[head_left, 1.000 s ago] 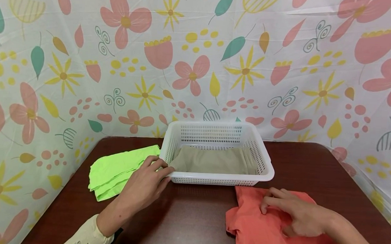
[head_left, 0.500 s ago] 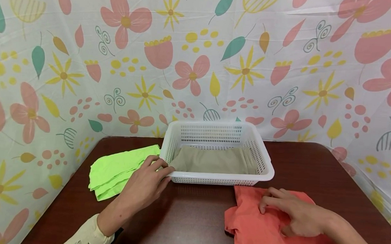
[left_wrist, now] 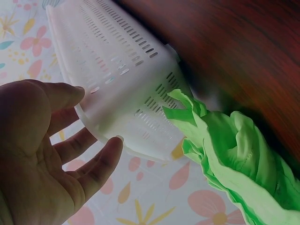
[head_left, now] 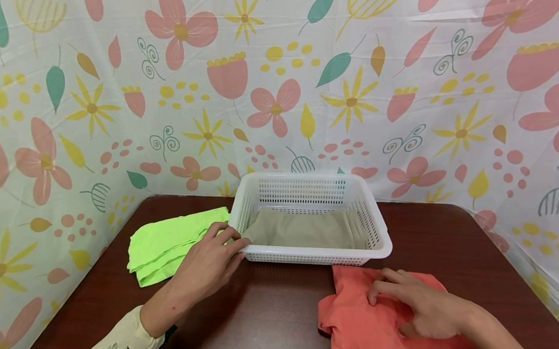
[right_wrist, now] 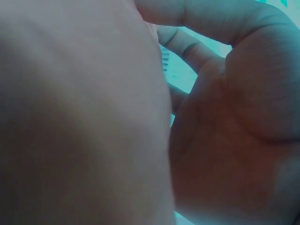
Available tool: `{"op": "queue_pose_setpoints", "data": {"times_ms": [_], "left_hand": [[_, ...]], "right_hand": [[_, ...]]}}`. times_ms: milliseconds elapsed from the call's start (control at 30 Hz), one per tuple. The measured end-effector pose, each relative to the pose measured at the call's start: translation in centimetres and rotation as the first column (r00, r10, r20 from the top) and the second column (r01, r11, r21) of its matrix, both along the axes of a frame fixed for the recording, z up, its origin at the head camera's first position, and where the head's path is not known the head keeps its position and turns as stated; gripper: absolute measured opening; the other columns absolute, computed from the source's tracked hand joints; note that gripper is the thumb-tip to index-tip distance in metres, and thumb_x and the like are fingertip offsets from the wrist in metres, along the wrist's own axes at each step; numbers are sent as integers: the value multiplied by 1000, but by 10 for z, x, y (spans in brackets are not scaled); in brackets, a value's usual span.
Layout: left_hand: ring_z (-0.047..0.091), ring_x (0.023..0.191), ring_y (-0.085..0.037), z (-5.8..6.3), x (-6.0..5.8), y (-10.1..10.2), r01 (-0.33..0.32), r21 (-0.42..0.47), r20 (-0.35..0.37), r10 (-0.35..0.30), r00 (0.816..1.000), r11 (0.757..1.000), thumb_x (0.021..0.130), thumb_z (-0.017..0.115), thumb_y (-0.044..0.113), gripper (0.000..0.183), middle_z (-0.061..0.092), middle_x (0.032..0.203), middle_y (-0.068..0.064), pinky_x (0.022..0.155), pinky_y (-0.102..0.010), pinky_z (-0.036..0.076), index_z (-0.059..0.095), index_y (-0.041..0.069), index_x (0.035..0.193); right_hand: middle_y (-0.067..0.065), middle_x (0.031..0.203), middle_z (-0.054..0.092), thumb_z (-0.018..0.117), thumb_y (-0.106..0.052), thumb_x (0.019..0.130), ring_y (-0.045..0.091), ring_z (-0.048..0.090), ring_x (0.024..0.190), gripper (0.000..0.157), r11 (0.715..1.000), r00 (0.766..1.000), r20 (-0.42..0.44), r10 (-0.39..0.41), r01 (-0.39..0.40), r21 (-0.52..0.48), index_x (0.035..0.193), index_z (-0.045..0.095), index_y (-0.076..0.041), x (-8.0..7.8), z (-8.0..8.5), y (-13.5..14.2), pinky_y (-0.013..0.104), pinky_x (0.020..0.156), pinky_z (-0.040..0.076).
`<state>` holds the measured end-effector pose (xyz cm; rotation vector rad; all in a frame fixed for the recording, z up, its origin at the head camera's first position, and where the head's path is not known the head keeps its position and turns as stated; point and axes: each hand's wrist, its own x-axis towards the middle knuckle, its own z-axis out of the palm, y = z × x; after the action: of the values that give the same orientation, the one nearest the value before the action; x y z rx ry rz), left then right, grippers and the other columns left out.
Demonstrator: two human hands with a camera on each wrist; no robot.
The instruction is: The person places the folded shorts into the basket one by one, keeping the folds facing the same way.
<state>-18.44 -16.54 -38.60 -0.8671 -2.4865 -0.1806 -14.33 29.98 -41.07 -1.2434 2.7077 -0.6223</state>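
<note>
My left hand (head_left: 212, 256) pinches the front left corner of a white plastic basket (head_left: 313, 252), fingers over its rim and thumb below, as the left wrist view also shows. A folded beige cloth (head_left: 310, 228) lies in the basket. At the front right, my right hand (head_left: 426, 307) grips a rumpled coral-red garment (head_left: 363, 334) with bent fingers. In the right wrist view the garment (right_wrist: 84, 112) fills the left half, beside my palm and curled fingers; some fingertips are hidden behind it.
A folded lime-green garment (head_left: 169, 242) lies left of the basket, near my left wrist. The dark red-brown table (head_left: 263, 310) ends at a flower-printed curtain (head_left: 276, 48) close behind the basket.
The coral-red garment and my right hand have slid slightly to the left. My left hand and the basket have stayed in place.
</note>
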Motion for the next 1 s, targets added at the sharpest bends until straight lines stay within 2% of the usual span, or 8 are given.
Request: {"op": "queue_pose_setpoints", "data": {"times_ms": [133, 500, 767, 1000], "left_hand": [[58, 119, -29, -1, 0, 0, 8, 13, -6, -8, 1000, 1000, 92, 83, 16, 27, 69, 109, 2, 81, -37, 61, 78, 22, 118], [57, 120, -27, 0, 1, 1, -5, 5, 8, 5, 1000, 1000, 93, 82, 16, 28, 69, 110, 3, 81, -37, 61, 78, 23, 120], [57, 119, -27, -1, 1, 1, 2, 9, -8, -2, 1000, 1000, 92, 83, 16, 28, 69, 110, 3, 79, -36, 62, 78, 23, 119], [57, 120, -28, 0, 1, 1, -1, 6, -3, 1, 1000, 1000, 93, 82, 16, 28, 69, 110, 3, 79, -36, 62, 78, 23, 119]], "right_hand": [[-22, 125, 51, 86, -1, 59, 4, 47, 114, 82, 1000, 1000, -19, 0, 0, 1, 121, 59, -47, 0, -1, -1, 31, 85, 44], [-22, 126, 51, 87, -4, 64, 5, 46, 116, 79, 1000, 1000, -4, -6, 6, 6, 124, 59, -48, 1, -1, -4, 33, 87, 45], [-22, 127, 51, 86, -2, 62, 4, 45, 116, 81, 1000, 1000, -17, 6, -6, -7, 124, 59, -47, 2, -1, -6, 32, 88, 44], [-21, 131, 52, 88, -6, 67, 5, 45, 120, 79, 1000, 999, -36, -5, 5, 4, 128, 60, -48, 2, -1, -9, 35, 91, 47]]}}
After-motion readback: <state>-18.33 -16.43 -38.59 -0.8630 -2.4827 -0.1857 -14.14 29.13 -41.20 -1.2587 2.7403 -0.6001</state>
